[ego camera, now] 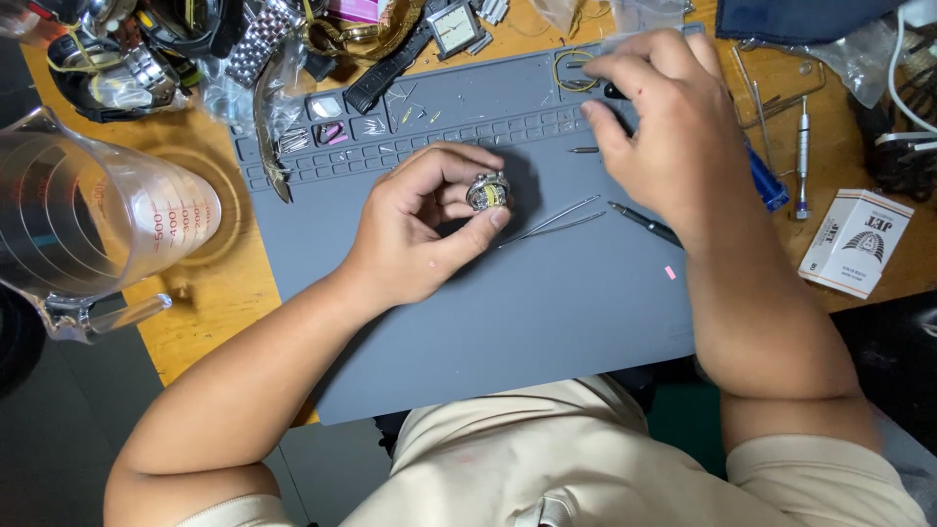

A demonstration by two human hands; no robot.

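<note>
Single head-worn view, looking steeply down, close over the grey work mat (547,322) on a wooden table (210,293)

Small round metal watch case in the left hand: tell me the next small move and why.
Probably bring the right hand back from the grey mat's top tray row to the small round metal watch case. The left hand pinches the case, open side up, above the mat, while the thin metal tweezers lie unused beside it.
</note>
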